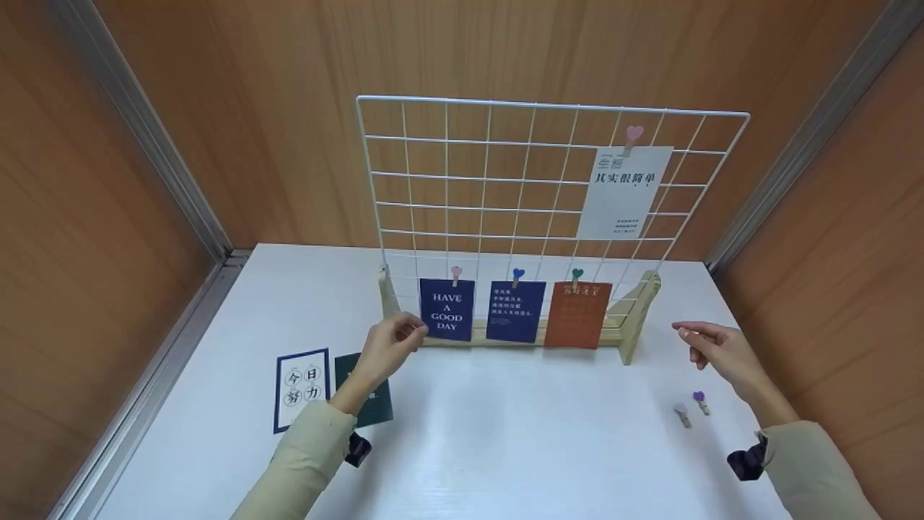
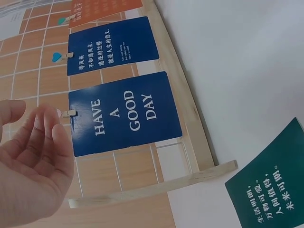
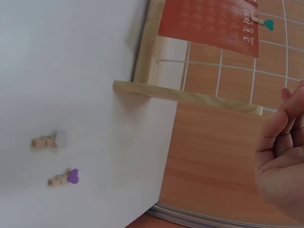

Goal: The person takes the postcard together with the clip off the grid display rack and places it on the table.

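My left hand (image 1: pixel 390 347) hovers in front of the lower left corner of a navy card reading "HAVE A GOOD DAY" (image 1: pixel 447 309). Its fingers are loosely bent with nothing between them; the left wrist view puts them beside the card's small clothespin (image 2: pixel 70 113). Off the right end of the wire grid (image 1: pixel 510 175), my right hand (image 1: pixel 725 355) is in the air, fingers loosely curled and holding nothing. A second navy card (image 1: pixel 515 312) and an orange-red card (image 1: pixel 577 315) hang in the same row from heart clips. Higher up hangs a white card (image 1: pixel 622 198) under a pink heart clip (image 1: pixel 634 133).
A purple heart clip (image 1: pixel 701 402) and a pale heart clip (image 1: pixel 682 415) lie on the white table (image 1: pixel 491 440) at right. At left lie a blue-bordered card (image 1: pixel 302 383) and a dark green card (image 1: pixel 379 406), partly behind my left forearm. Wooden feet (image 1: pixel 639 314) support the grid.
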The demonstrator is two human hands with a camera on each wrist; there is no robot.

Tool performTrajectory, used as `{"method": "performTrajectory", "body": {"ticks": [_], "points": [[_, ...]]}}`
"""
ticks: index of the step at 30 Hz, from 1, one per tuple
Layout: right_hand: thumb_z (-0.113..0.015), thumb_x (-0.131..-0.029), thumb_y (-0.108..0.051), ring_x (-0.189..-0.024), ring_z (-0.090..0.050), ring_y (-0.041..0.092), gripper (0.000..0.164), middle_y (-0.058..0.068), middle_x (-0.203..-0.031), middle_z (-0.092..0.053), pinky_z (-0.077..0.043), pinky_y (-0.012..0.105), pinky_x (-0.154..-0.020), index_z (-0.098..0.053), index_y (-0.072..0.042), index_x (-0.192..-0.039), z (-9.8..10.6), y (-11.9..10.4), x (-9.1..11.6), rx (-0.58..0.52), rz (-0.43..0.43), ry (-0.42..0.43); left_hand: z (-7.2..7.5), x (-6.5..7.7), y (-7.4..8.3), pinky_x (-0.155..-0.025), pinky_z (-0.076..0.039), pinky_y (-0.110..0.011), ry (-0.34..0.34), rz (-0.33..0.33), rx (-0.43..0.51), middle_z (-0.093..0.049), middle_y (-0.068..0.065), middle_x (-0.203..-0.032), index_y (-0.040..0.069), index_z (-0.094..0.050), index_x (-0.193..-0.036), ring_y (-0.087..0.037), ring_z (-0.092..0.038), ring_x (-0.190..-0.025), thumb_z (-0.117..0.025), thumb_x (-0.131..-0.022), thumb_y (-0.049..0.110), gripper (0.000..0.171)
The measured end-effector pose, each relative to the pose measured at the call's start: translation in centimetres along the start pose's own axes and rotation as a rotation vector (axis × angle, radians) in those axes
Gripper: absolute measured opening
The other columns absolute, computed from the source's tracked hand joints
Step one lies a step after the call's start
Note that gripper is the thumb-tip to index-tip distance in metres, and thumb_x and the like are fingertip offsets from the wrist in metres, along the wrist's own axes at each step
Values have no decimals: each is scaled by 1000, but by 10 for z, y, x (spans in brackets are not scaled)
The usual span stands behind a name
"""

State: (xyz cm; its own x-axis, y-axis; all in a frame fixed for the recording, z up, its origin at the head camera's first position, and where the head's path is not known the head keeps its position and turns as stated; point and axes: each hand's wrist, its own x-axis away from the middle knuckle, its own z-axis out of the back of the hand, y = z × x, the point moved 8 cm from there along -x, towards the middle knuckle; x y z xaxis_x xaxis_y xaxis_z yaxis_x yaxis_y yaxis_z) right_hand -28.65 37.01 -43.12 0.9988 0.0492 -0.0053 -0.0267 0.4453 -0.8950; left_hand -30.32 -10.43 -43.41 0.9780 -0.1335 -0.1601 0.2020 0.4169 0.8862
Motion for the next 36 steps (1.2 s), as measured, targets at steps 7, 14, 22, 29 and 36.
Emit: {"method": "performTrajectory", "body": {"ticks": [7, 14, 22, 29, 36], "points": [[-53, -89, -26, -55, -48, 11, 36, 8, -65, -52, -46, 21, -52, -57, 3, -109, -1, -12, -2, -15, 24, -11, -3, -5, 3, -59, -46, -28, -15, 16, 5, -56, -1, -71, 4, -62, -88, -18, -53, -65, -56, -86, 13, 11], [-53, -88, -28, -55, -49, 12, 40, 6, -67, -53, -46, 21, -53, -55, 5, -111, -2, -22, -5, 11, 37, -8, -6, -9, 10, -59, -47, -28, -31, 3, -3, -56, -2, -73, 2, -61, -90, -19, -54, -67, -56, -85, 13, 13], [-53, -89, -27, -55, -48, 12, 38, 5, -65, -52, -46, 21, -52, -56, 5, -110, -2, -33, -9, 36, 80, -1, -10, -11, 19, -60, -47, -27, -36, -48, -15, -56, -1, -75, 1, -61, -90, -18, -53, -68, -56, -85, 12, 13], [-52, -89, -23, -54, -48, 11, 37, 6, -64, -52, -46, 21, -51, -55, 7, -111, -2, -44, -13, 38, 110, -5, -14, -14, 26, -60, -47, -26, -48, -84, -22, -56, -2, -76, 1, -61, -90, -15, -53, -68, -56, -86, 10, 12], [-52, -89, -24, -54, -49, 12, 38, 7, -65, -52, -46, 21, -52, -55, 8, -111, -1, -53, -18, 49, 113, -6, -18, -18, 34, -63, -46, -27, -56, -85, -57, -56, -2, -79, 2, -60, -92, -15, -52, -71, -56, -86, 11, 11]]}}
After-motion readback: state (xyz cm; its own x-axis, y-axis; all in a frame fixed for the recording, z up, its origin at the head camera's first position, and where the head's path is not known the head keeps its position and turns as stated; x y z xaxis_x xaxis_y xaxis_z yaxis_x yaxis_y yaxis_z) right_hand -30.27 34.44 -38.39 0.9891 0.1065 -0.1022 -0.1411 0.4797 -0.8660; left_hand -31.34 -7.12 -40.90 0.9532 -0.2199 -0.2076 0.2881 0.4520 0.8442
